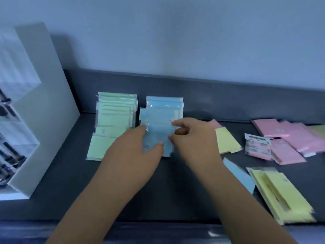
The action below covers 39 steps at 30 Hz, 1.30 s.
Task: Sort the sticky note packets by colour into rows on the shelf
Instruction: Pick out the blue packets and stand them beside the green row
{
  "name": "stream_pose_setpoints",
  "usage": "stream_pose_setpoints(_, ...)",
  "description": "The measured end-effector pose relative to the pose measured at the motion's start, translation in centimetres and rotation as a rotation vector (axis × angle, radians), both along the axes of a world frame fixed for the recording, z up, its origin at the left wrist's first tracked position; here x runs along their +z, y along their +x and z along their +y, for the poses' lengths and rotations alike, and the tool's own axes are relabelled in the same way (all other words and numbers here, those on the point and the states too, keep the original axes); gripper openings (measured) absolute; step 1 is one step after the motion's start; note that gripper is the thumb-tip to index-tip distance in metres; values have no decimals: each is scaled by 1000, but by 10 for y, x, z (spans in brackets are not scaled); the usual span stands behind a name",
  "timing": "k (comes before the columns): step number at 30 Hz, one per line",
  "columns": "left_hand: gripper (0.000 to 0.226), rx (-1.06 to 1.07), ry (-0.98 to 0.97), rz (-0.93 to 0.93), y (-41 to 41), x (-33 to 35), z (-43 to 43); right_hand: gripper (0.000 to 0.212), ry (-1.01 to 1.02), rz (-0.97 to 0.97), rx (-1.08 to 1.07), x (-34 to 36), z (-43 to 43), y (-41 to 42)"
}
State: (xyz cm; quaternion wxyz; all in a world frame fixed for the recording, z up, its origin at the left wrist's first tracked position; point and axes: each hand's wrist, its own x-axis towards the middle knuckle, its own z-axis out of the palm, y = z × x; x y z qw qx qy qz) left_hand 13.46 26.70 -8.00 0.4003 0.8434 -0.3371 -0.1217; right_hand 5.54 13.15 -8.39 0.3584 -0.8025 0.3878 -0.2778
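Blue packet [157,138] between left fingers [138,134] and right fingers [177,123]

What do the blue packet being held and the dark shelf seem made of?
Blue packet: pale blue paper inside a clear glossy plastic sleeve, judging by the shine and see-through edges. Shelf: smooth, matt dark grey, perhaps laminate or painted metal; unclear which.

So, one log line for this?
left hand, right hand: grip blue packet | at blue row | green row beside | pink packets, yellow packets loose

Stationery shop, shelf [58,191] of wrapped sticky note packets [115,113], pen display [10,110]
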Motion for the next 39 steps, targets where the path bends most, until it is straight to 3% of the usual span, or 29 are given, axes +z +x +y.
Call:
stream_pose_setpoints(4,23,-27,-12,29,7,0,-9,39,-102,54,-72,-5,2,9)
stream_pose_setpoints(9,18,-16,-9,56,12,0,-16,27,-219,142,-118,-1,9,14)
stream_pose_setpoints(12,32,-21,5,33,10,2,-17,38,-231,219,-118,-1,9,13)
stream_pose_setpoints(14,29,-32,1,11,8,1,-16,41,-209,239,-119,-3,8,11)
stream_pose_setpoints(16,9,-30,4,16,8,-1,-15,38,-175,233,-113,-6,5,12)
stream_pose_setpoints(18,43,-10,17,3,7,-7,-15,37,-147,202,-111,-9,3,13)
stream_pose_setpoints(20,53,13,-2,-11,5,-9,-16,39,-134,175,-108,-8,2,13)
stream_pose_setpoints(31,46,51,-58,-51,9,-16,-21,22,-143,143,-145,-5,-8,9)
stream_pose_setpoints(39,46,57,-79,-102,11,-13,-22,25,-168,133,-112,0,-5,8)
